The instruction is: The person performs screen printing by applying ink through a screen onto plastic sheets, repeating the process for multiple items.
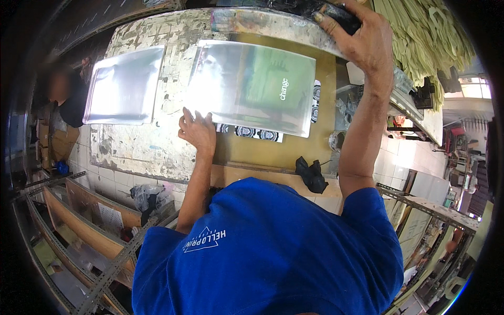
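Note:
A clear, shiny plastic sheet (220,73) with a green area and white print lies on the worktable. My left hand (198,134) rests at its near left corner, fingers spread. Part of the sheet covers a strip of black-and-white round prints (249,132) on an olive-yellow board (236,152). My right hand (367,44) reaches to the far edge of the table, thumb and fingers closed around a black, crumpled, cloth-like thing (344,18). Its exact kind cannot be made out. A second shiny plastic sheet (123,86) lies farther left.
The worktable (136,147) has a stained, flaking surface. A black crumpled rag (312,176) lies at its near edge, close to a small round container (336,140). Pale green strips (420,37) hang at far right. Wooden-sided racks (89,226) stand at lower left; another person (68,100) is at left.

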Motion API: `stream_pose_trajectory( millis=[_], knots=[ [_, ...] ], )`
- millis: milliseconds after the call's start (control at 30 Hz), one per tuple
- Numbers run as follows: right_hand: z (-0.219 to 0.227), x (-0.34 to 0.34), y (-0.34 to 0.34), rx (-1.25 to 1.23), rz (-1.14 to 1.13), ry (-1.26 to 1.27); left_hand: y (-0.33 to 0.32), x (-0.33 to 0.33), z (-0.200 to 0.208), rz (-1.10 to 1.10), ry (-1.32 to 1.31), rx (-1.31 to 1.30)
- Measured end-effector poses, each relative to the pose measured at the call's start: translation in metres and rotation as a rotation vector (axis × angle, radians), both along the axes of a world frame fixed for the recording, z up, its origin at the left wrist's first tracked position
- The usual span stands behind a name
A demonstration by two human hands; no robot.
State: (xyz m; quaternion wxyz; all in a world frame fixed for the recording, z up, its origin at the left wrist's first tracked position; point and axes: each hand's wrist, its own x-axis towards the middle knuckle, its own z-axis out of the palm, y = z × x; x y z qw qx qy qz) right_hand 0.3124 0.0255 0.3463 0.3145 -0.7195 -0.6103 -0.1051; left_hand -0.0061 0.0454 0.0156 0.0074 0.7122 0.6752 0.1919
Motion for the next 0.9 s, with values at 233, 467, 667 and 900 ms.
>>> stream_pose_trajectory(
  millis=[233,467,667,900],
  knots=[
    [0.012,-0.003,0.006,0.004,0.026,0.060,0.006,-0.003,-0.014,-0.040,-0.090,0.200],
    [0.011,-0.002,0.005,0.018,0.014,0.043,0.004,0.002,-0.015,0.048,-0.140,0.212],
    [0.013,-0.003,0.005,0.009,0.015,0.047,0.000,0.001,-0.013,-0.030,-0.176,0.222],
    [0.013,-0.003,0.006,-0.008,0.017,0.080,0.019,0.023,0.032,-0.146,-0.400,0.400]
  ],
)
